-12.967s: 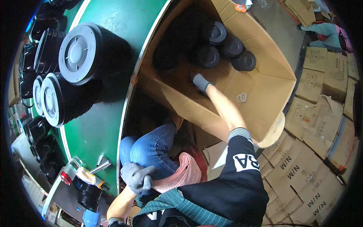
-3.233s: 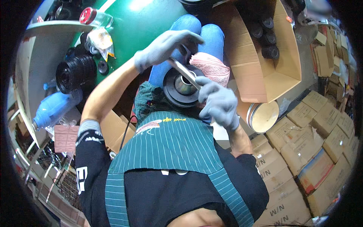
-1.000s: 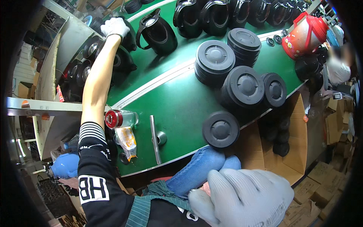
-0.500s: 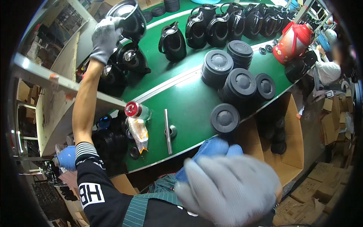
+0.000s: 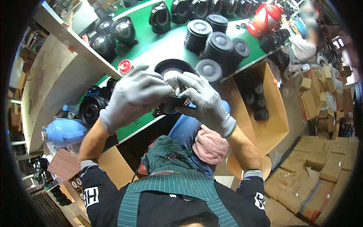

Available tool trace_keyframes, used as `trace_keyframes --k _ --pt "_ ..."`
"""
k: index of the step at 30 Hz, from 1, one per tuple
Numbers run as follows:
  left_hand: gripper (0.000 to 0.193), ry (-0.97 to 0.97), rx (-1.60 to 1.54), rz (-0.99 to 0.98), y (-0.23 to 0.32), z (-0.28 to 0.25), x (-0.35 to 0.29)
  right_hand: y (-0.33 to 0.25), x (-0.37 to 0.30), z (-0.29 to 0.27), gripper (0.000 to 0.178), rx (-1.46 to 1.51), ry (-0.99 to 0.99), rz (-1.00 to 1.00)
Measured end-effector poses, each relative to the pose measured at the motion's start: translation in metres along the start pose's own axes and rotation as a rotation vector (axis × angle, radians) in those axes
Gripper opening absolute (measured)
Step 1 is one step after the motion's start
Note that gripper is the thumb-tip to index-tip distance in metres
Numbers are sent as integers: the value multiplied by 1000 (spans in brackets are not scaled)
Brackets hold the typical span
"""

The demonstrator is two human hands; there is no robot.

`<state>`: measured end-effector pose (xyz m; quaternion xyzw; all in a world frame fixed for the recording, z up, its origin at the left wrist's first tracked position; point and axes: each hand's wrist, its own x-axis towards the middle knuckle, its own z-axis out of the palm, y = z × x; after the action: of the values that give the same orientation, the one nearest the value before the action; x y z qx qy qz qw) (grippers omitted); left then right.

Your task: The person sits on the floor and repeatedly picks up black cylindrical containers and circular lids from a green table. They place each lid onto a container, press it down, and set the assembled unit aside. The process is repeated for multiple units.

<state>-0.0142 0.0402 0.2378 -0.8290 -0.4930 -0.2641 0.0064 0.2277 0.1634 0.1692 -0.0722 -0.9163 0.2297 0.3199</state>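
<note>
A glossy black jug (image 5: 175, 65) is in front of me over the near edge of the green table, its round end toward me. Something pale and silvery (image 5: 172, 76) shows at its middle. My left hand (image 5: 137, 94), in a grey knit glove, grips the jug's left side with bent fingers reaching toward that middle. From the right, my right hand (image 5: 207, 99), gloved alike, curls its fingers over the silvery part, the thumb stretched out below. Both hands' fingertips nearly meet there. Whatever small piece lies between them is mostly hidden.
More black jugs (image 5: 159, 18) line the table's far side; several stand at the left. Stacks of black round lids (image 5: 199, 28) are right of my hands, beside an open carton (image 5: 278, 109). A red flask (image 5: 264, 20) stands farther back, near another person. A blue flask (image 5: 65, 132) is left.
My left hand has brought the black jug from the far left to in front of me. The right hand has come up onto it from low in the view. My view has shifted.
</note>
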Motion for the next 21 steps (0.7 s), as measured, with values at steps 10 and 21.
trace_keyframes --k 10,21 --pt "67 53 -1036 -1020 -4 229 -219 -39 -97 33 45 606 474 455" --pt "58 -49 -685 -721 -62 285 -273 26 -75 35 51 332 145 429"
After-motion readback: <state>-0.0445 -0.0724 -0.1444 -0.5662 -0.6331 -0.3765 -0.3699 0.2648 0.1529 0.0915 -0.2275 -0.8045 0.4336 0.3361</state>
